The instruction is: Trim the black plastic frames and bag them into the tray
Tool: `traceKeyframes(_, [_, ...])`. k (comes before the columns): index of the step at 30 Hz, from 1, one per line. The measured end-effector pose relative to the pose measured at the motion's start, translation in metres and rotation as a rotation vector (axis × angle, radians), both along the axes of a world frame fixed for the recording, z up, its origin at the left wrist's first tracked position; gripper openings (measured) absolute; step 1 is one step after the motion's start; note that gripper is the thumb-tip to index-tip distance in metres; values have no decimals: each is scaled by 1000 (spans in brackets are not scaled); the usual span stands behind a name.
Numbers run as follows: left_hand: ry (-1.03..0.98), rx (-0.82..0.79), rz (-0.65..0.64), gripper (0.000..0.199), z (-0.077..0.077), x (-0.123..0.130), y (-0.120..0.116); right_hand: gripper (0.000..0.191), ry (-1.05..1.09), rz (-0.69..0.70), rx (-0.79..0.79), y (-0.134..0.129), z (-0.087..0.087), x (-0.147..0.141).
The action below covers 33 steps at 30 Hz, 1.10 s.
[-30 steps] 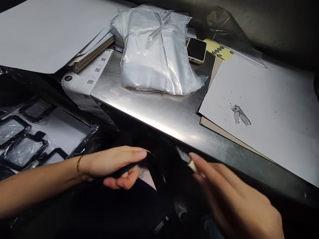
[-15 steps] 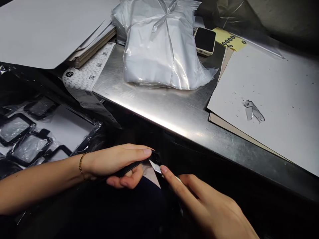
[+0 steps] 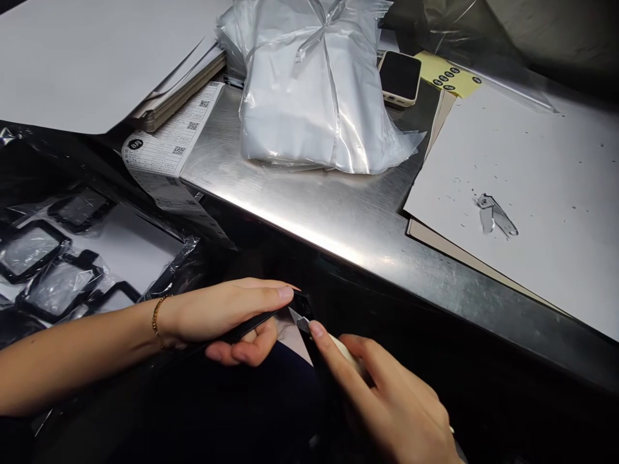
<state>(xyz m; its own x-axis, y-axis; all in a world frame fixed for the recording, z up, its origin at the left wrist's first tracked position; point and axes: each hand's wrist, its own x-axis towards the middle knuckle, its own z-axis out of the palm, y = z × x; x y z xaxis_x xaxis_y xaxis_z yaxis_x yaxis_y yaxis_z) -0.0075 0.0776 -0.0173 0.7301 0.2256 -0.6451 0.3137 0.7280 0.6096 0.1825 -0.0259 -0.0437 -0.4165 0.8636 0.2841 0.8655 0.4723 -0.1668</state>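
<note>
My left hand (image 3: pixel 242 316) is closed round a black part (image 3: pixel 302 301), whose end sticks out past the thumb; its full shape is hidden. In my right hand (image 3: pixel 382 386) is a knife (image 3: pixel 345 351) with a pale handle, the index finger laid along it. Its blade (image 3: pixel 300 320) points up and left at the end of the black part, close to my left thumb. Whether the blade touches the part is too small to tell. Behind the blade shows a pale, pointed patch (image 3: pixel 294 338).
A metal table (image 3: pixel 290 206) carries a tied plastic-bag bundle (image 3: pixel 309 96), a phone (image 3: pixel 400 76), and white boards (image 3: pixel 541 174) with a small clear folded piece (image 3: pixel 496 216) and dark crumbs. Bagged black frames (image 3: pixel 60 287) lie at left, below a paper stack (image 3: pixel 97 58).
My right hand has shifted slightly left and up, and more of the pale knife handle shows. The blade's angle has changed a little. My left hand has barely moved.
</note>
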Motion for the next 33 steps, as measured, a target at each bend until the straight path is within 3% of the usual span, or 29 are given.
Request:
traceKeyframes(4, [4, -7, 4, 43, -1, 0, -1, 46, 70, -78, 9, 0, -1, -4])
traceKeyframes(15, [10, 11, -2, 45, -1, -1, -3, 46, 32, 120, -252, 5, 13, 9])
traceKeyframes(20, [5, 10, 0, 44, -1, 0, -2, 46, 181, 163, -441, 14, 21, 11])
traceKeyframes(28, [22, 1, 27, 41, -2, 2, -3, 35, 329, 170, -533, 26, 28, 12])
traceKeyframes(30, [6, 0, 29, 42, 1, 2, -2, 37, 254, 148, -472, 24, 27, 11])
traceKeyframes(33, [-11, 22, 36, 46, 7, 3, 1, 44, 33, 78, -228, 17, 23, 8])
